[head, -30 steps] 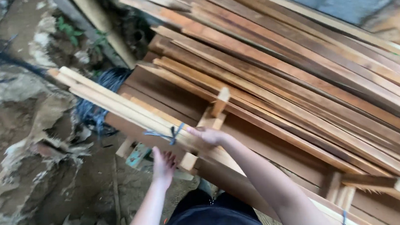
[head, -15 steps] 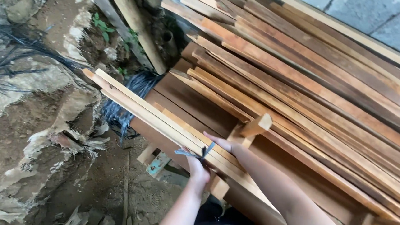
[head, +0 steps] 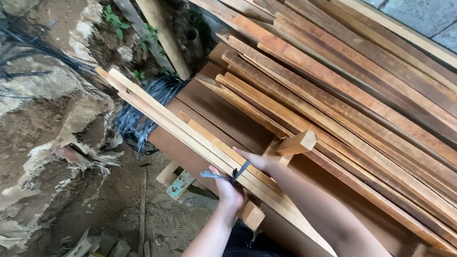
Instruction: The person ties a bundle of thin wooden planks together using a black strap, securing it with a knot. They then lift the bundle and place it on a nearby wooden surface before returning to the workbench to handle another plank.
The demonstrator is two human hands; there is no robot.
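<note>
**A:** Head cam: what's diff vs a sec ago?

**B:** Bundle of pale slats [head: 185,132] sits further up-frame now, its end out past the stack's left edge. Left hand [head: 228,191] has slid under it and is clamped on near the dark strap [head: 227,175]. Right hand [head: 255,159] lies on top; fingers mostly hidden, so can't tell if it's closed.

**A:** Meaning?

**B:** Imo they've got it lifted off the plank pile [head: 373,106], carrying the weight rn.
</note>
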